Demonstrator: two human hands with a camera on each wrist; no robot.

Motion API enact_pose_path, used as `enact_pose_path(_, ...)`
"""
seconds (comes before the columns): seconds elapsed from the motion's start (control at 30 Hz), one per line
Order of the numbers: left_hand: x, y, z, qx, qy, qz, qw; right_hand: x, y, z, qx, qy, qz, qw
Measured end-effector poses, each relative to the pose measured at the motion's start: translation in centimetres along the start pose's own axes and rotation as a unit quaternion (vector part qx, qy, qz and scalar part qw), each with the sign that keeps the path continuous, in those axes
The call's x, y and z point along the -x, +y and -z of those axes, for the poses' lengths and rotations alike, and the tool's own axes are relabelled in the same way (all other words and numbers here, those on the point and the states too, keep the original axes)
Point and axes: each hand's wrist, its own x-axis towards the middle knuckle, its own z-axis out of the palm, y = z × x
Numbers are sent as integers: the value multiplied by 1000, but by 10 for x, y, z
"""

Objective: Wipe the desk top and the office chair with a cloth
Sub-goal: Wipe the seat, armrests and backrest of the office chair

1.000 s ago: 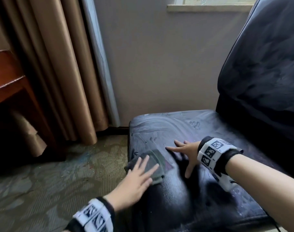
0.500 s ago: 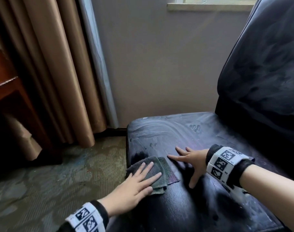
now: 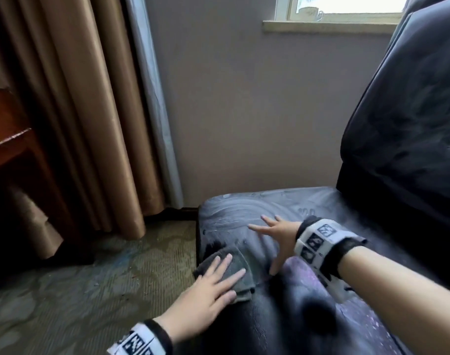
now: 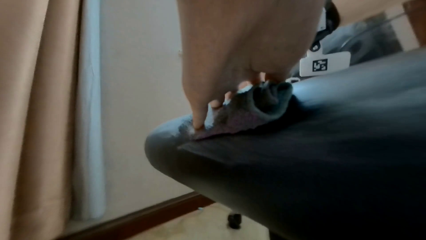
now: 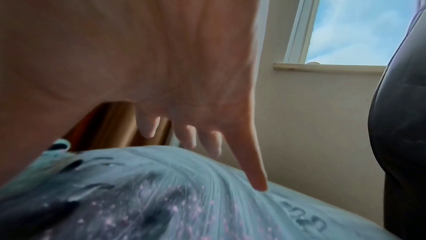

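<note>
1. Since a second earlier, the left hand (image 3: 206, 290), fingers flat, had slid the cloth (image 3: 234, 271) toward the chair seat's (image 3: 283, 316) front-left edge.
2. The right hand (image 3: 277, 233) stayed spread, bracing the seat, holding nothing.
3. Seat wiping looked ongoing.

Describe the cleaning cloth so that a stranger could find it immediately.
Find the black office chair under the window. On its seat corner nearest the curtain, the left hand presses flat on a folded dark grey cloth, the only fabric piece there.

L hand (image 3: 206, 290), R hand (image 3: 277, 233): flat, fingers splayed
</note>
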Motion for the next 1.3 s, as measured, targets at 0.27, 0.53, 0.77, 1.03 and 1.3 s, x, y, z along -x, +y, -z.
enact_pose_path(0.27, -31, -10, 7, 15, 5, 49, 999, -6, 9, -26, -50, -24, 15, 998)
enact_pose_path(0.53, -54, -28, 26, -11, 14, 73, 997, -2, 7, -27, -34, -27, 30, 999)
enact_pose_path(0.77, -39, -23, 7, 30, 42, 58, 997, 3, 8, -32, -30, -26, 47, 998)
enact_pose_path(1.03, -80, -46, 47, 18, 36, 165, 986, 12, 8, -30, -25, -41, 67, 997)
enact_pose_path(1.3, -25, -28, 1, 21, 71, 47, 996, -3, 3, 7, 3, 20, 41, 999)
